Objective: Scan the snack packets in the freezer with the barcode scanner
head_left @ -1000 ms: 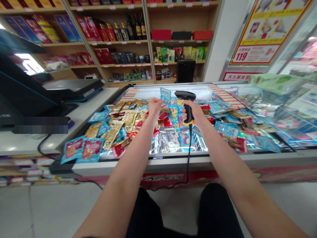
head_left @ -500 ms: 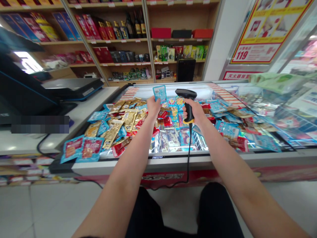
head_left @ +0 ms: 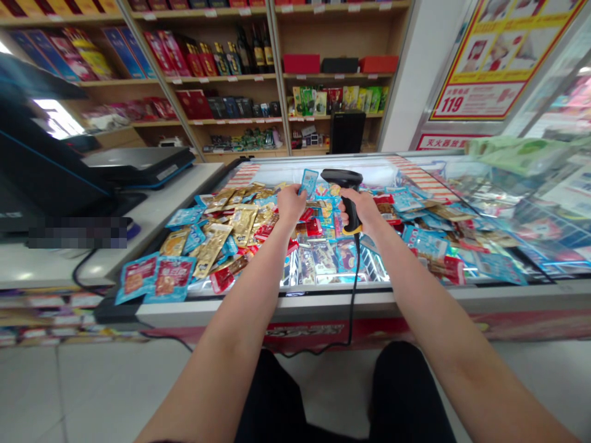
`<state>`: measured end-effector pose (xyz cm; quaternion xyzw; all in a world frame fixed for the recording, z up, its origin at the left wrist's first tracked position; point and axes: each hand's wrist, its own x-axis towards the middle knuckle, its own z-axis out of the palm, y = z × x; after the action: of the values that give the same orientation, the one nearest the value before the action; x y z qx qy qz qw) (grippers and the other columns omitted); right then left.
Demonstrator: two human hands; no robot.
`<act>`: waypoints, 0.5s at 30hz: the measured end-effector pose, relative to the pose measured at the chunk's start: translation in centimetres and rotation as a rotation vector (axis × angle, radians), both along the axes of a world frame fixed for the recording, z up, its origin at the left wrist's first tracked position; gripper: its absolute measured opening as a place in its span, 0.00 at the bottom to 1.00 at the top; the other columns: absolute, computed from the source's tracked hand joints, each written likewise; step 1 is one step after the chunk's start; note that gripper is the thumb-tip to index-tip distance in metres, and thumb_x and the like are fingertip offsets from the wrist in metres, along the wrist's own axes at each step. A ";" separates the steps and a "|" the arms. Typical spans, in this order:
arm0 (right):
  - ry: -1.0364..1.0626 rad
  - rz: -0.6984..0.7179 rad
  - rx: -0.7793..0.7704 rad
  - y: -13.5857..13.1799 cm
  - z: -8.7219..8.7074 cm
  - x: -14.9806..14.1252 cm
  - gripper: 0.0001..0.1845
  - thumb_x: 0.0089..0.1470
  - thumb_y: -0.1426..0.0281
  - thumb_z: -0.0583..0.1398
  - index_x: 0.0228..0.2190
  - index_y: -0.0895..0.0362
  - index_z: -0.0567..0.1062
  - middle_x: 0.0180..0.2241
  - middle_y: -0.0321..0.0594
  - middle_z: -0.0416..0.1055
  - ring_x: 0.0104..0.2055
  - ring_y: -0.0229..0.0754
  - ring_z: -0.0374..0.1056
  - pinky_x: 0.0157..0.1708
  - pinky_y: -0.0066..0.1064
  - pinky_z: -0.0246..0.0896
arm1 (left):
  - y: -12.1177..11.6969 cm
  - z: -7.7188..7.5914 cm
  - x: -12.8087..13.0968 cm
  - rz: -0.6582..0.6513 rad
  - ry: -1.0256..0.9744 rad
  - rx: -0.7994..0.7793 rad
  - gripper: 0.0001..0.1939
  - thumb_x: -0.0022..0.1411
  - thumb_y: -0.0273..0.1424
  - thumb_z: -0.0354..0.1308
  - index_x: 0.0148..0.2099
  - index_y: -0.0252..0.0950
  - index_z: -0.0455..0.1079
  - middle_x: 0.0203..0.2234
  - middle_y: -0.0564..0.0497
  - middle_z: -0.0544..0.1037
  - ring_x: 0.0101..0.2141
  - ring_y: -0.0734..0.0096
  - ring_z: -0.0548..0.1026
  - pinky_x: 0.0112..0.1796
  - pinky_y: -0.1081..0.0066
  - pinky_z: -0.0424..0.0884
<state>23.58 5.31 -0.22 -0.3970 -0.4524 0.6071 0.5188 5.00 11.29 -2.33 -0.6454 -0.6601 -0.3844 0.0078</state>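
The left hand holds a small blue packet just beside a black barcode scanner in the right hand.
Left fingers pinch the packet narrowly, right fingers close around the scanner grip, both above loose snack packets heaped in a chest freezer.

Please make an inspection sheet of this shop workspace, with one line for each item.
Surface: lit display freezer beside a white counter.
Things: black-and-yellow barcode scanner; blue snack packet.
Clutter: gold and blue snack packets heaped loosely across the freezer.
Hands: right hand grips the scanner; left hand is beside the blue packet, contact unclear.
Cables: scanner's coiled black cable hangs down the freezer front; second black cable runs by the counter.
Surroundings: wooden shelves of boxes and bottles; checkout terminal at left.
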 end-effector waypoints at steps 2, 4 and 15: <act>-0.006 0.014 -0.005 0.0 0.0 0.0 0.11 0.52 0.65 0.61 0.24 0.56 0.66 0.16 0.33 0.65 0.13 0.33 0.57 0.10 0.25 0.54 | 0.0 -0.1 0.0 -0.006 0.000 -0.003 0.11 0.59 0.31 0.52 0.31 0.35 0.75 0.23 0.50 0.74 0.26 0.69 0.67 0.30 0.69 0.52; -0.020 0.021 -0.011 0.0 0.0 0.0 0.11 0.52 0.65 0.61 0.24 0.56 0.66 0.16 0.33 0.65 0.13 0.33 0.58 0.10 0.25 0.54 | 0.0 -0.1 0.0 -0.002 0.001 -0.009 0.11 0.59 0.31 0.52 0.31 0.35 0.75 0.23 0.50 0.74 0.26 0.69 0.67 0.30 0.69 0.53; -0.041 0.048 -0.007 -0.4 0.0 0.0 0.11 0.51 0.66 0.62 0.23 0.56 0.66 0.16 0.34 0.65 0.13 0.33 0.58 0.10 0.25 0.53 | 0.1 -0.3 -0.1 -0.001 -0.006 0.001 0.10 0.59 0.33 0.54 0.32 0.36 0.76 0.25 0.49 0.76 0.29 0.66 0.69 0.32 0.69 0.55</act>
<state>23.56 4.93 -0.23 -0.4000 -0.4701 0.6130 0.4932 4.91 11.34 -2.62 -0.6443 -0.6597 -0.3867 0.0058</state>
